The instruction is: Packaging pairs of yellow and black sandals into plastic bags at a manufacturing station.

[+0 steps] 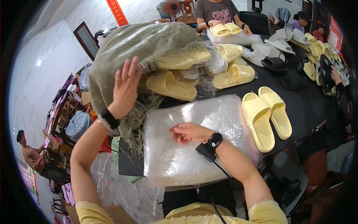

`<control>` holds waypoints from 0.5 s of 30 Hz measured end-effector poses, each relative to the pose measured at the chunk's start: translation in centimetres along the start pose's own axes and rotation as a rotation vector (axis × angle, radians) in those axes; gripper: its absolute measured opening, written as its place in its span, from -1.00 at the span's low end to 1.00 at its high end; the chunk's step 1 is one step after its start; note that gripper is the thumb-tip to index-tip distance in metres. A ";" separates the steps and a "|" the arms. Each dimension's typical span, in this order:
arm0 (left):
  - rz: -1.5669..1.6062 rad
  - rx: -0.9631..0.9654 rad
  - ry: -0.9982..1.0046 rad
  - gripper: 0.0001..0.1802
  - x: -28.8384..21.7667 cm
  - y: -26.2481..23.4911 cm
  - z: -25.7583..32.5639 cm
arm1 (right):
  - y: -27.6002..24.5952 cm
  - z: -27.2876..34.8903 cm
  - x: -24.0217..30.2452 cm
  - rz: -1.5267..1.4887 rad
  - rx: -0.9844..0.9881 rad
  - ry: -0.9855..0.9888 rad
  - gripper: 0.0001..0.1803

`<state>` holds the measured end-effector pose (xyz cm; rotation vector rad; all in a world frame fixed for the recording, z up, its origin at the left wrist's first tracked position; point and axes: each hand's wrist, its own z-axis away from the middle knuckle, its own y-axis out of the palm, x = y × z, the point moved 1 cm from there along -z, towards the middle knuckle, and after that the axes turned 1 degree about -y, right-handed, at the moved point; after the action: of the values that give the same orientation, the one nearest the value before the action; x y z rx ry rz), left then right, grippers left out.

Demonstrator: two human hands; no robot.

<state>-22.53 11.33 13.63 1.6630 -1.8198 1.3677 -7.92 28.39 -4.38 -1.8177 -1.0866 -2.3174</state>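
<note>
My left hand (126,86) is raised with its fingers spread, against the side of a large grey-green woven sack (115,48); whether it touches the sack I cannot tell. Yellow slippers in clear bags (171,86) spill from the sack's frayed mouth. Lower down, my right hand (190,132) is over a stack of clear plastic bags (175,156), its fingers loosely curled and nothing visible in them. Beside the stack, on its right, lies a pair of unwrapped yellow slippers (261,115), soles down and side by side.
The table (305,108) has a black top. Grey slippers (268,50), black slippers (276,64) and more yellow slippers (315,46) crowd its far right. Across the table a person (220,15) handles another yellow pair. A co-worker's hand (335,75) is at the right edge.
</note>
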 end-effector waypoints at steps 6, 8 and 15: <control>-0.058 0.183 -0.004 0.06 9.4 -0.6 -4.1 | 0.2 0.5 0.7 0.052 -0.091 0.039 -0.58; 0.210 0.291 -0.016 -0.28 14.1 0.3 -6.4 | 0.1 0.5 0.7 0.053 -0.076 0.042 -0.58; 1.304 0.742 -0.744 -0.78 27.5 7.8 -5.8 | 0.1 0.2 0.4 0.003 -0.059 0.061 -0.60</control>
<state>-38.99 -1.27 34.11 1.2337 -3.4982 2.2880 -7.82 28.57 -4.00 -1.7529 -1.0188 -2.4110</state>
